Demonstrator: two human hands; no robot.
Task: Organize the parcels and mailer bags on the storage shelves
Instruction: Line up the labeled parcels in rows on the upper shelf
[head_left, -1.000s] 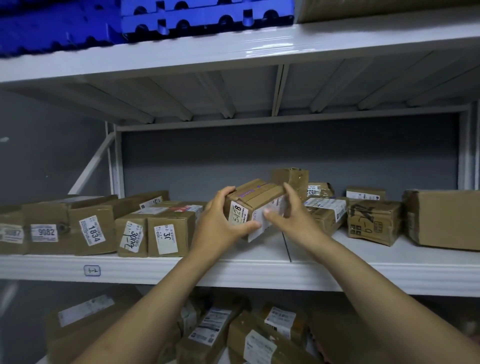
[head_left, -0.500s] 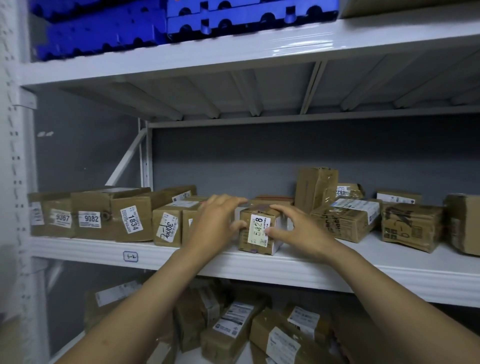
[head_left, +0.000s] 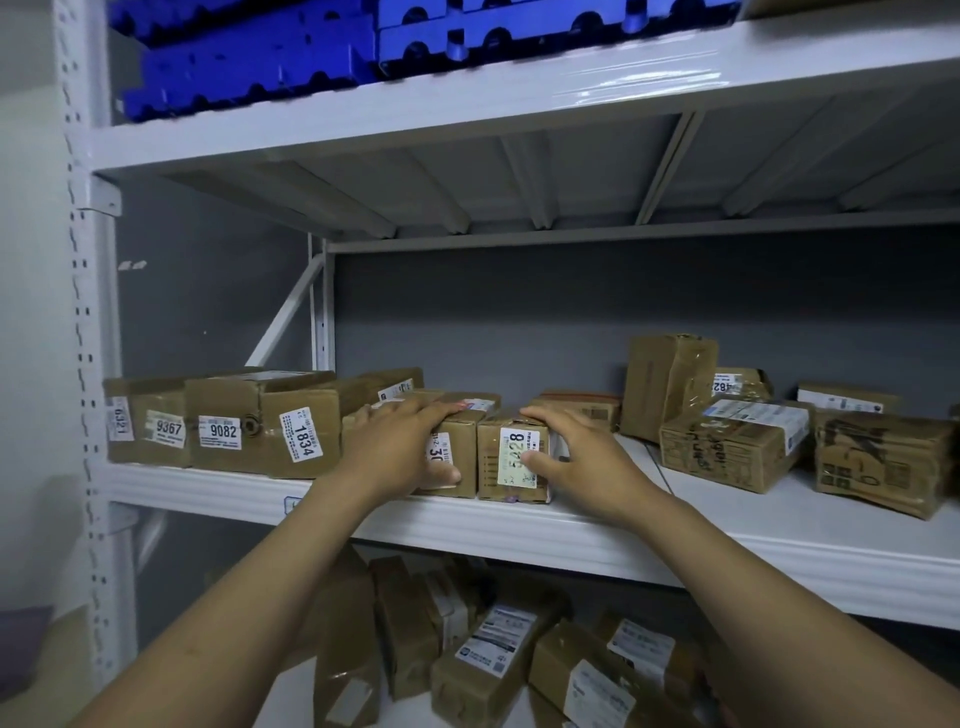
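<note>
right hand (head_left: 582, 457) clamps the 8-label parcel (head_left: 511, 454) at the shelf (head_left: 519, 525) edge, right of the 1834 box (head_left: 301, 434). left hand (head_left: 400, 447) grips the neighbour (head_left: 465, 441), nearer that box. i'd slide it flush, label out, fronts level.

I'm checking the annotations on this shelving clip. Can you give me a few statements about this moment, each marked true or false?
1. The right hand grips the parcel labelled 8. True.
2. That parcel is lifted clear of the middle shelf. False: it stands on the shelf, near the front edge.
3. The left hand rests on the parcel labelled 1834. False: it holds the parcel marked 30, right beside the parcel labelled 8.
4. Blue plastic crates lie on the top shelf. True.
5. The lower shelf holds no parcels. False: several labelled parcels lie there.
</note>
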